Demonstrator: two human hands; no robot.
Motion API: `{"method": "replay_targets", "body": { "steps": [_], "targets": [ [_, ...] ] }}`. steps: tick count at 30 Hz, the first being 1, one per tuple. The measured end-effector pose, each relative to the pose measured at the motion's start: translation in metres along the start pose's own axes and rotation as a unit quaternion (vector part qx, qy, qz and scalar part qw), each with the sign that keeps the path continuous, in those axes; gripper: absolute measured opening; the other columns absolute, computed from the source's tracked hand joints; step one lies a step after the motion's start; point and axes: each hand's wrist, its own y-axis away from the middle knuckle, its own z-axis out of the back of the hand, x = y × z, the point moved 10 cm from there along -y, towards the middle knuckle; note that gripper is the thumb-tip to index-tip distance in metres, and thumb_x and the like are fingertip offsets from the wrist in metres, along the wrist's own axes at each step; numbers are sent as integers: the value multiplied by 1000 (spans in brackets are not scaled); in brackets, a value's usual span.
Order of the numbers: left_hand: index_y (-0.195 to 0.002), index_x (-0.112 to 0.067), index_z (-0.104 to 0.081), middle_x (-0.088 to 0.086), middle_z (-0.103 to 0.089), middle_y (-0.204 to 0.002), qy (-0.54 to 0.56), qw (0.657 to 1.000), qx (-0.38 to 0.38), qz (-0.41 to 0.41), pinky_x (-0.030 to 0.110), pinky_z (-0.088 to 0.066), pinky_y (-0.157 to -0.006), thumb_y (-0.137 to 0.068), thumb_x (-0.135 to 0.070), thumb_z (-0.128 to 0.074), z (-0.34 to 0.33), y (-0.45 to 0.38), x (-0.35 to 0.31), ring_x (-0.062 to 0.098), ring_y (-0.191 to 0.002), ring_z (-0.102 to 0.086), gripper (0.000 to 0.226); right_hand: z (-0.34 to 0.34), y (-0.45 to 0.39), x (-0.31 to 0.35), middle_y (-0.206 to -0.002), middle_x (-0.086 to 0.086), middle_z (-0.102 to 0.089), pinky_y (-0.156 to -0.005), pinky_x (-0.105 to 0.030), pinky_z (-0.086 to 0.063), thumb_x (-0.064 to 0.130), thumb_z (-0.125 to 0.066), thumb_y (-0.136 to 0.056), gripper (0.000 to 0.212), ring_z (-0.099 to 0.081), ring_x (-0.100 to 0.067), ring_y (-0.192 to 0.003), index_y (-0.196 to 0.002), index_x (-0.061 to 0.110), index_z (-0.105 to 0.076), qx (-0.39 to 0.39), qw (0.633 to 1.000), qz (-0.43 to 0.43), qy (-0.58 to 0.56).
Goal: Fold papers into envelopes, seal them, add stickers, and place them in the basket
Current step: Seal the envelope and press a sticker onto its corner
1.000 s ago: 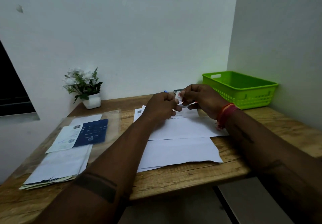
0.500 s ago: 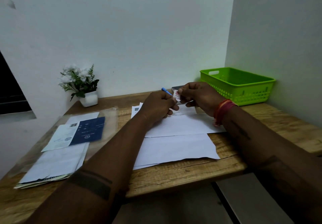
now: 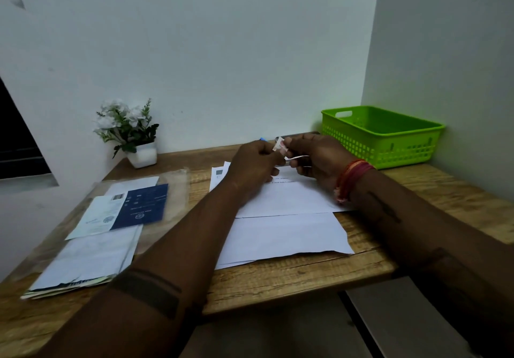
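Observation:
Both hands meet above the far middle of the wooden table (image 3: 292,279). My left hand (image 3: 253,165) and my right hand (image 3: 314,160) pinch a small white sticker strip (image 3: 279,146) between their fingertips, a thin tail of it curling toward the right palm. Under the hands lies a white envelope (image 3: 289,199), and below it a white sheet (image 3: 283,238) spreads to the table's front edge. The green plastic basket (image 3: 381,138) stands at the back right by the wall, with nothing seen inside.
A stack of papers and envelopes (image 3: 83,260) with a dark blue leaflet (image 3: 144,204) in a clear sleeve lies at the left. A small white pot with white flowers (image 3: 130,132) stands at the back left. A blue pen tip (image 3: 262,139) shows behind my left hand.
Both hands stay together on the sticker strip, working it slightly. The camera has tilted a little, and the papers have not moved.

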Motion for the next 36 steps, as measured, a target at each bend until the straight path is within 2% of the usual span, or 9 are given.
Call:
{"method": "replay_targets", "body": {
  "steps": [7,11,14,19,25,27,30,33,36],
  "targets": [
    [-97,-6,-65,5,-77,-89,-2,997,-73,-5,33,-53,-62,-97,-21,-60,16,-5,0,16,-61,-65,16,-9,1,-3,-78,0,-65,-51,-20,-43,30,-74,-87,12,-59,-11,-61,-81,19,-71,19,999,-3,26],
    [-92,-12,-66,-2,-77,-82,-11,995,-94,-14,37,-60,-70,-91,-22,-66,21,-8,-2,13,-60,-68,10,-9,2,-4,-84,-4,-66,-50,-22,-42,34,-73,-87,21,-60,-13,-66,-94,15,-69,38,996,-12,80],
    [-91,-14,-65,0,-77,-84,-2,995,-96,-31,39,-60,-73,-93,-20,-66,21,-8,-5,13,-62,-69,7,-7,1,-2,-90,-3,-69,-56,-23,-42,33,-71,-88,14,-61,-13,-71,-88,19,-68,49,991,-10,125],
    [-82,-17,-65,1,-76,-76,-41,995,-71,-55,43,-60,-76,-89,-19,-71,19,-9,-8,15,-62,-68,9,4,1,23,-94,-1,-74,-66,-25,-46,33,-71,-87,25,-61,-8,-78,-102,13,-74,10,988,74,137],
    [-85,-17,-67,-1,-75,-73,-91,993,-26,-70,35,-56,-67,-90,-22,-73,6,-7,-9,15,-60,-67,10,1,5,26,-76,-6,-68,-55,-23,-45,16,-76,-84,9,-58,-11,-66,-87,9,-71,26,970,95,223],
    [-97,-18,-62,-1,-75,-75,-106,991,-39,-72,33,-55,-67,-91,-24,-71,4,-3,-9,18,-66,-69,13,6,7,25,-75,-4,-68,-54,-22,-46,13,-73,-87,8,-60,-12,-65,-90,5,-70,18,972,84,217],
    [-105,-22,-61,0,-72,-81,-237,961,-13,-144,30,-49,-72,-92,-30,-67,-16,5,-20,16,-79,-65,16,25,12,19,-74,-5,-70,-52,-21,-49,10,-70,-89,11,-63,-15,-65,-94,1,-69,-17,978,57,199],
    [-96,-23,-72,1,-72,-88,-336,910,68,-235,39,-52,-80,-93,-33,-62,-56,21,-31,18,-83,-64,15,55,24,13,-73,-13,-69,-49,-23,-48,10,-73,-86,6,-65,-17,-61,-87,5,-70,-69,981,42,176],
    [-100,-28,-72,2,-65,-96,-387,882,105,-246,39,-50,-84,-94,-49,-58,-77,29,-27,20,-95,-60,26,81,41,7,-72,-16,-68,-50,-25,-45,9,-73,-85,10,-64,-19,-59,-89,1,-69,-99,981,34,165]
  ]
}}
